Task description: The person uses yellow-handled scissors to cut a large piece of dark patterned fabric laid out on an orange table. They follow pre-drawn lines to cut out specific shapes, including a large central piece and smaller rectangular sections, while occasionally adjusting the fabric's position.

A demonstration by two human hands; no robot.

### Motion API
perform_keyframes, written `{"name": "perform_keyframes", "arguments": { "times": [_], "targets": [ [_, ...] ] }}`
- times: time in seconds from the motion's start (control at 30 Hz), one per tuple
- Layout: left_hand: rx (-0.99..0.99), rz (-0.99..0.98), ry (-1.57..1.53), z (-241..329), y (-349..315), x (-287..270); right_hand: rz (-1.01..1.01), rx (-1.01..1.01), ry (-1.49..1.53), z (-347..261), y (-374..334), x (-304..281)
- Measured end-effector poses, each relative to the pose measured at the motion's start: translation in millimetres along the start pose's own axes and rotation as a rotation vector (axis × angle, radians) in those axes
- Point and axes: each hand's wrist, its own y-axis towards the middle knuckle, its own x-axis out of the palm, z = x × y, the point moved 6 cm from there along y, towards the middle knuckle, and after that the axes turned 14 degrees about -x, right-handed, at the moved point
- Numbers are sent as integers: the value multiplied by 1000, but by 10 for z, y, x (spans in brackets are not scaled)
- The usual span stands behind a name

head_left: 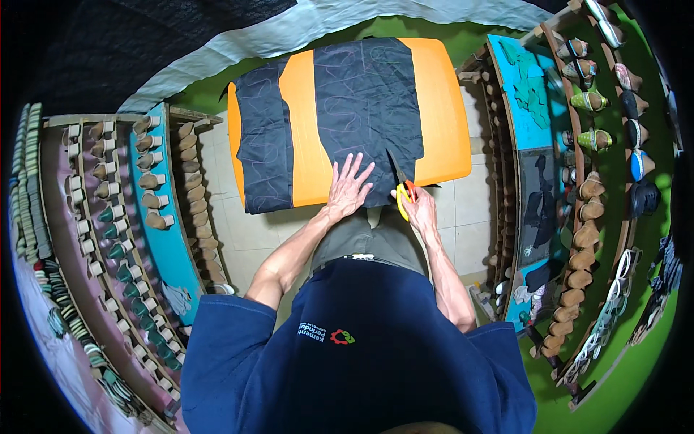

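A dark fabric piece with curved chalk-like outlines lies across the orange table. My left hand rests flat on its near edge, fingers spread. In my right hand is a pair of scissors with yellow and orange handles. Their dark blades point away from me and lie over the fabric near its right front corner. Whether the blades are parted is hard to make out. A second, narrower dark fabric piece, also marked with lines, lies on the table's left side.
Racks of brown shoe lasts stand to the left. On the right, a blue shelf carries green scraps, beside more racks with shoes and lasts. Pale floor tiles show around the table. White cloth hangs behind it.
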Motion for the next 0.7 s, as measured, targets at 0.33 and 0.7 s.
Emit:
{"name": "perform_keyframes", "arguments": {
  "times": [0.33,0.7],
  "targets": [
    [26,145,-96,132,787,-136,-170,148,121,294,-246,-110],
    [116,38,-271,101,408,-11,-380,206,175,539,-564,134]
  ]
}}
